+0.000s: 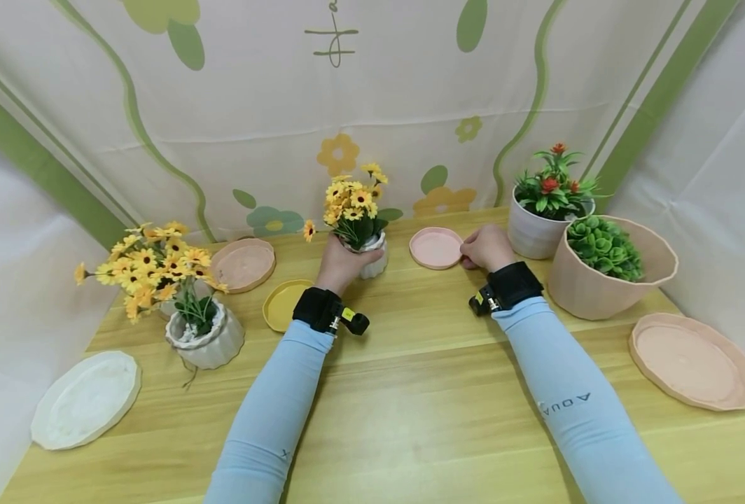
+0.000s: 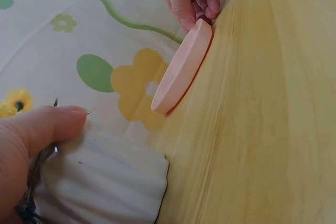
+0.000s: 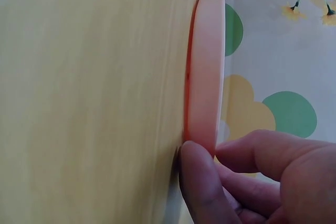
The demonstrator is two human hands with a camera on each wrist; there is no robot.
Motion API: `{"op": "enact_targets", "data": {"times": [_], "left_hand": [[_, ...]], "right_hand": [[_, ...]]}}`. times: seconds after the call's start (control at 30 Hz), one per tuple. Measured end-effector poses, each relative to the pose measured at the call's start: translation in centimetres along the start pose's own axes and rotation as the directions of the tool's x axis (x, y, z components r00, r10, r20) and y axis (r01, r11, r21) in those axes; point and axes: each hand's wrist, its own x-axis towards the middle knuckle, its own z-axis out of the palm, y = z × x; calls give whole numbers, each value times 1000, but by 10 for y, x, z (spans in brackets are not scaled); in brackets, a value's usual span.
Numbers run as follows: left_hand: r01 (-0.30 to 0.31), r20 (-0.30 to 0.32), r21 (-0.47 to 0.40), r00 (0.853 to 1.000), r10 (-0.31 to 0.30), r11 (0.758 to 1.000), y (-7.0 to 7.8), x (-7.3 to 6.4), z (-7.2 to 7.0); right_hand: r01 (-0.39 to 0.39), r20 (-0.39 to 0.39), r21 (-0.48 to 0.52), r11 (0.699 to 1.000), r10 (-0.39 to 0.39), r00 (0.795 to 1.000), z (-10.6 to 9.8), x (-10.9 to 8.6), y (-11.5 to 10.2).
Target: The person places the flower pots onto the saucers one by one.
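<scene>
Small white fluted pot with yellow daisy-like flowers [image 1: 375, 262]: upright at the back centre of the pale wooden table [image 1: 410, 420], near the flower-printed white cloth [image 1: 385, 84]; its base appears to rest on the wood.
Left hand [image 1: 342, 266]: gripping that pot near the rim, thumb against its side, the other fingers mostly hidden. A hold below the blossoms probably steadies the pot without crushing them.
Small round pale-pink saucer [image 1: 435, 248]: just right of the pot, not touching it; I cannot tell whether it lies fully flat.
Right hand [image 1: 489, 248]: pinching the saucer's right edge between thumb and forefinger. This side hold leaves the dish uncovered, and the raised rim likely offers an easy purchase.
Round yellow saucer [image 1: 281, 306]: beside the left wrist, with a round peach saucer [image 1: 244, 264] behind it.
Larger white fluted pot with yellow flowers [image 1: 215, 348]: farther left, near a white saucer [image 1: 86, 399].
White pot with red flowers [image 1: 530, 234]: beside the right hand, partly behind a wide peach pot with green foliage [image 1: 577, 290].
Large peach saucer [image 1: 694, 360]: far right; its width seems matched to the wide pot.
</scene>
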Motion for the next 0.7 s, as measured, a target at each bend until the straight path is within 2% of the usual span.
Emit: {"op": "enact_targets", "data": {"times": [0.13, 0.27, 0.5, 0.7], "left_hand": [[42, -20, 36, 999, -41, 998, 2, -2, -1], [54, -27, 74, 998, -53, 996, 5, -3, 0], [-37, 16, 87, 999, 36, 996, 20, -5, 6], [-125, 59, 62, 991, 121, 990, 36, -7, 13]], "right_hand": [[-15, 6, 1, 1000, 15, 1000, 0, 0, -1], [-25, 15, 7, 1000, 25, 1000, 0, -1, 0], [-22, 5, 8, 1000, 22, 1000, -2, -1, 2], [-33, 18, 52, 998, 32, 999, -2, -2, 1]]}}
